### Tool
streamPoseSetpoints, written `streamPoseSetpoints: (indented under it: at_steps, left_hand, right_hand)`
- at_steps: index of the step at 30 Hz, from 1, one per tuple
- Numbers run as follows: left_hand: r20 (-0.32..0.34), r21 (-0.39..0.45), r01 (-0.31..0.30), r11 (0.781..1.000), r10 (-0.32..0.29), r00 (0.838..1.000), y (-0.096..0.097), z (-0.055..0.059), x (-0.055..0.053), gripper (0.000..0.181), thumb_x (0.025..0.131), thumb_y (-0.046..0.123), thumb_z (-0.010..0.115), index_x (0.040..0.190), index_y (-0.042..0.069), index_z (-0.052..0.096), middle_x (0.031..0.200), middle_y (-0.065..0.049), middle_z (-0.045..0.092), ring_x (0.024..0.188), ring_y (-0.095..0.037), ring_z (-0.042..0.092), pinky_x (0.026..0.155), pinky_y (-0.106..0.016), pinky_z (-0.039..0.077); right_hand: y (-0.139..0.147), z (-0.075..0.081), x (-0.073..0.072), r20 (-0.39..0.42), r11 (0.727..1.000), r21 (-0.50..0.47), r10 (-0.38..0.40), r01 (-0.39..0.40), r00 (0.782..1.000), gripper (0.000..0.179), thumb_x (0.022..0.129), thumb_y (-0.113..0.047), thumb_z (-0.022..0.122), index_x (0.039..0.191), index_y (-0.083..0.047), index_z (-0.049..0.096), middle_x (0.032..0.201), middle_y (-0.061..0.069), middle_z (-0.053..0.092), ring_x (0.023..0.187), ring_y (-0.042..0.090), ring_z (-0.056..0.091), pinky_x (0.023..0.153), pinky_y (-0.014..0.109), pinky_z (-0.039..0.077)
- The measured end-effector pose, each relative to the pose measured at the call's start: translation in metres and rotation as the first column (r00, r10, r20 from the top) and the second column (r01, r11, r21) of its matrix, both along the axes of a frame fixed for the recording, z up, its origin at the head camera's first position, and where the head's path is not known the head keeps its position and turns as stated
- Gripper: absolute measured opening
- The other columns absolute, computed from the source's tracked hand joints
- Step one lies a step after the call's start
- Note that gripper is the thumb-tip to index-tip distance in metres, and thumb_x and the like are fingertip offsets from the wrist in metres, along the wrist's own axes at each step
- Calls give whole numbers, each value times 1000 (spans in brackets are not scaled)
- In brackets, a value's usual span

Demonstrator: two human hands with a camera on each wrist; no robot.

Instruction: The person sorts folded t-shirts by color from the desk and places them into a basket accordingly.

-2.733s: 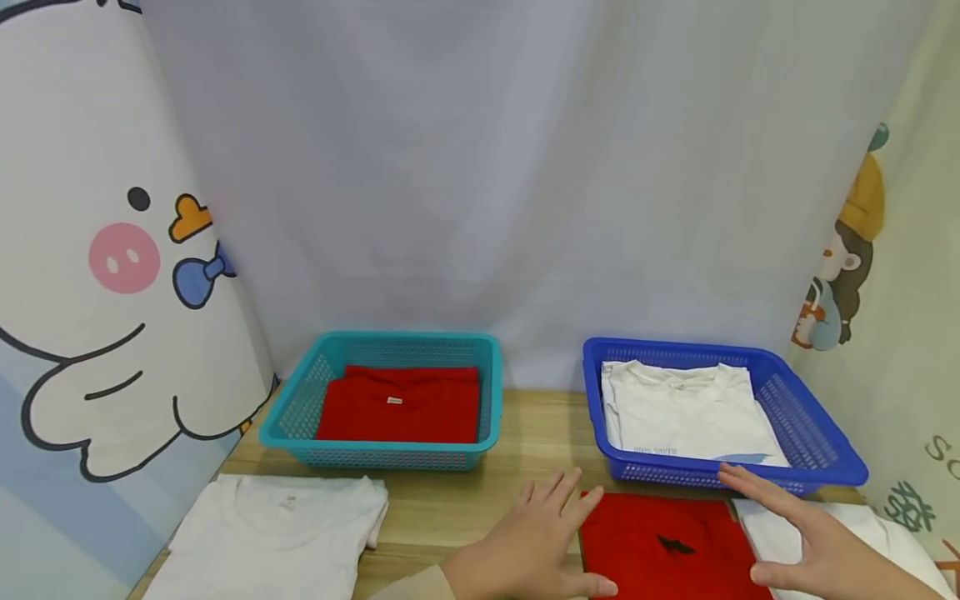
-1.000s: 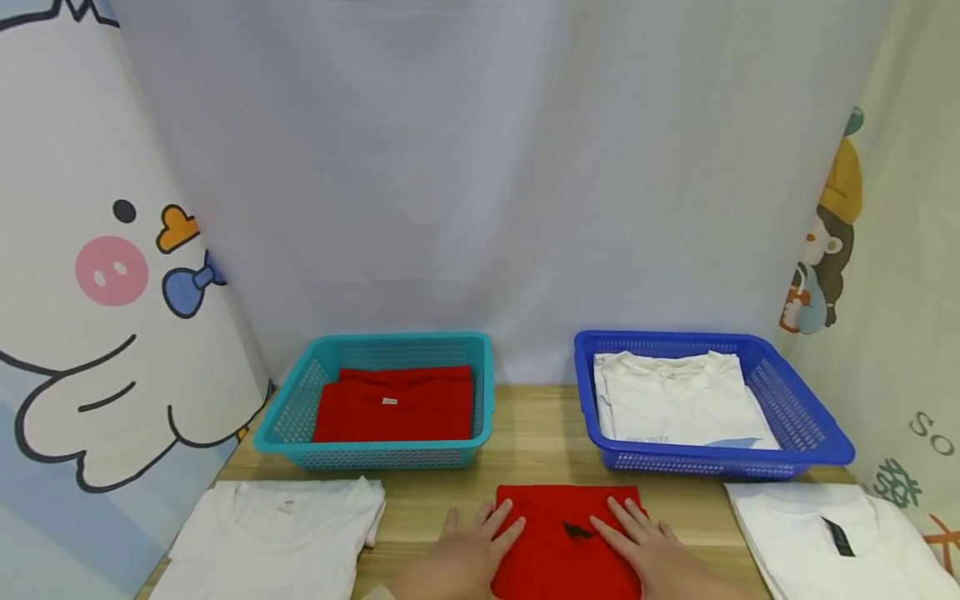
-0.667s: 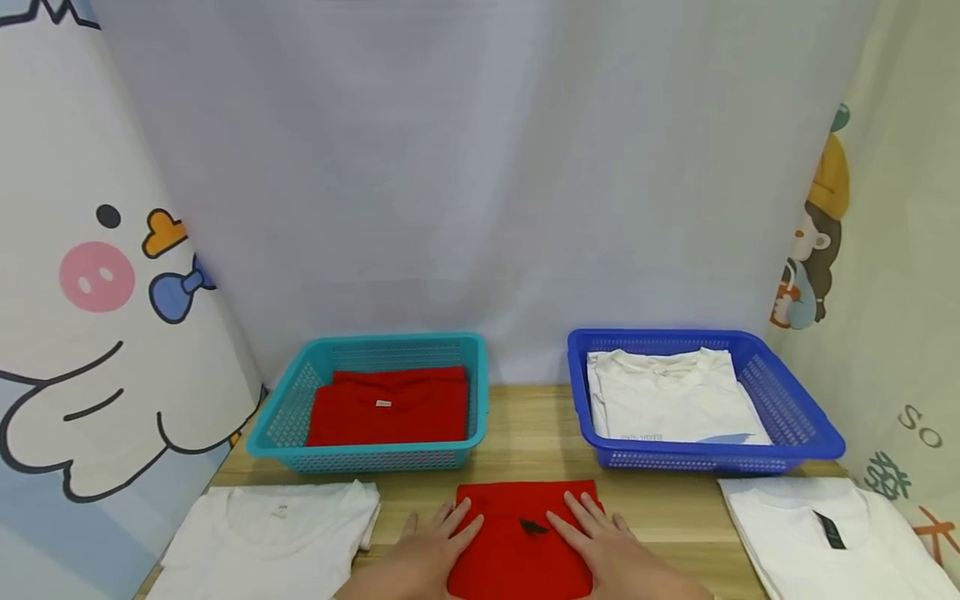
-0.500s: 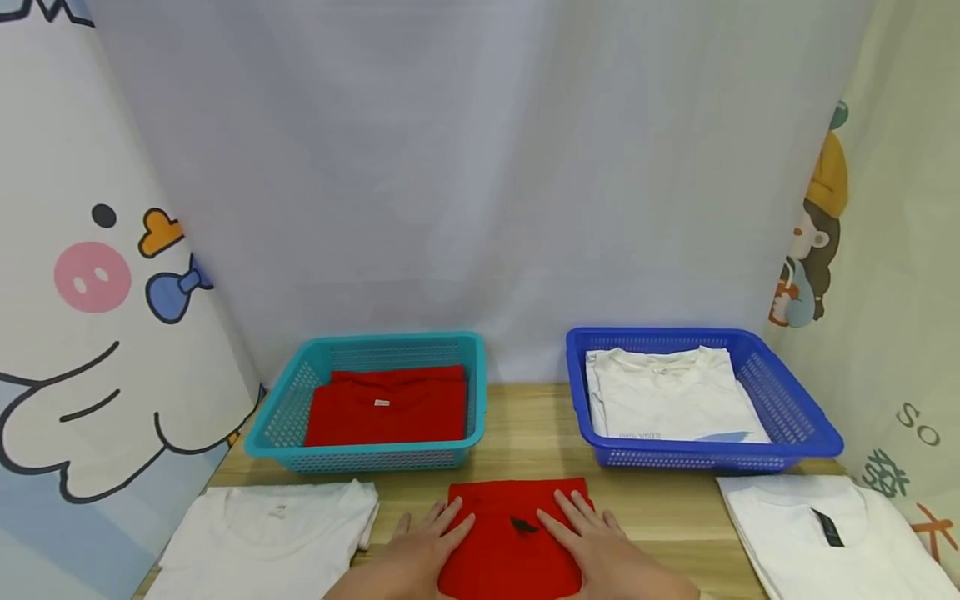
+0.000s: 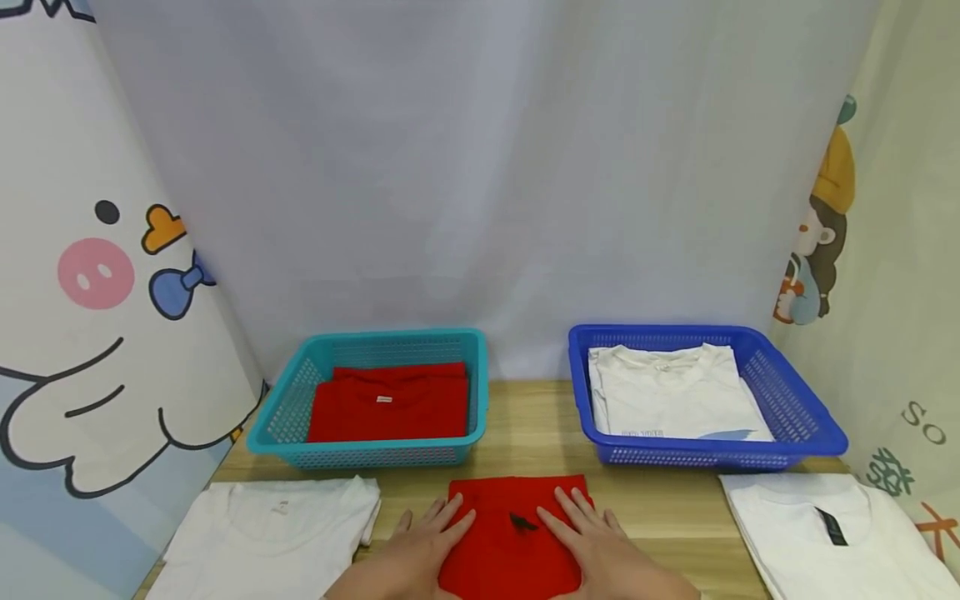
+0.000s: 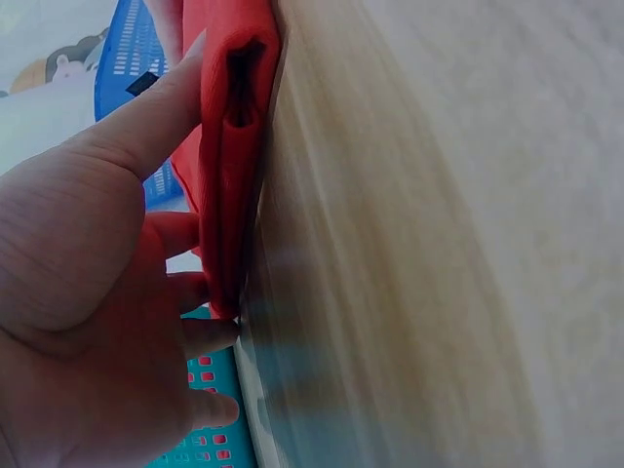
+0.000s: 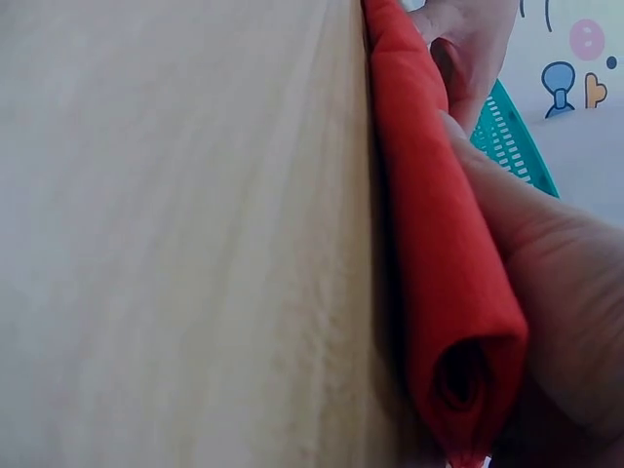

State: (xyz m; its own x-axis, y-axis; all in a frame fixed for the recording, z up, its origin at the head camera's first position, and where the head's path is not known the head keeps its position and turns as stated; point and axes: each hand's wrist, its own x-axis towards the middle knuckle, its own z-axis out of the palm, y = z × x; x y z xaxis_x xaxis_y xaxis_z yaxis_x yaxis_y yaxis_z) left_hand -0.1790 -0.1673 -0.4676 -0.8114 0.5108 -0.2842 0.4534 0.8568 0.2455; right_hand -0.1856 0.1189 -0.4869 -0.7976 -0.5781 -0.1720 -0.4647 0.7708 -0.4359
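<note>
A folded red T-shirt [image 5: 504,557] with a dark neck label lies on the wooden table, in the front middle of the head view. My left hand [image 5: 416,560] rests on its left side with fingers spread and fairly straight. On the opposite side, my right hand [image 5: 603,554] lies flat in the same way. From the left wrist, the thumb of the left hand [image 6: 78,253] lies against the rolled layers of the red T-shirt [image 6: 222,166]. The right wrist view shows the right hand [image 7: 570,302] along the shirt's folded near edge; its fingertips are hidden there.
Behind left stands a teal basket [image 5: 375,456] holding folded red shirts [image 5: 390,417]. A blue basket [image 5: 697,454] with white shirts [image 5: 667,392] stands behind right. Folded white T-shirts lie at front left [image 5: 262,542] and front right [image 5: 832,533]. A pale curtain [image 5: 480,167] hangs behind.
The red T-shirt has moved left, from beside and partly over the right-hand white shirt to the middle. Both hands came down onto it. In the last half second they hardly move.
</note>
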Motion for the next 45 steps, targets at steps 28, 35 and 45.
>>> streamPoseSetpoints:
  at_steps: [28, 35, 45]
  left_hand:
    - [7, 159, -256, 953, 258, 966, 5, -5, 8, 98, 70, 72, 55, 146, 19, 23, 142, -18, 31, 127, -41, 27, 95, -65, 24]
    - [19, 122, -265, 957, 265, 964, 12, -10, 16, 92, 72, 69, 55, 143, 15, 32, 140, -20, 33, 126, -44, 27, 94, -64, 27]
    - [165, 305, -391, 868, 356, 920, 19, -5, 15, 89, 67, 42, 78, 138, 8, 38, 130, -16, 43, 113, -35, 39, 83, -55, 44]
  right_hand:
    - [43, 7, 0, -48, 980, -127, -158, 151, 986, 95, 69, -70, 58, 145, -21, 28, 148, 20, 15, 134, 40, 10, 96, 68, 9]
    - [37, 4, 4, -7, 991, -73, -115, 114, 993, 88, 69, -71, 56, 142, -27, 33, 145, 15, 26, 130, 40, 19, 92, 70, 19]
    - [32, 9, 7, 141, 963, -200, -153, 179, 978, 67, 72, -57, 67, 130, -30, 49, 128, 10, 44, 113, 32, 43, 87, 59, 38]
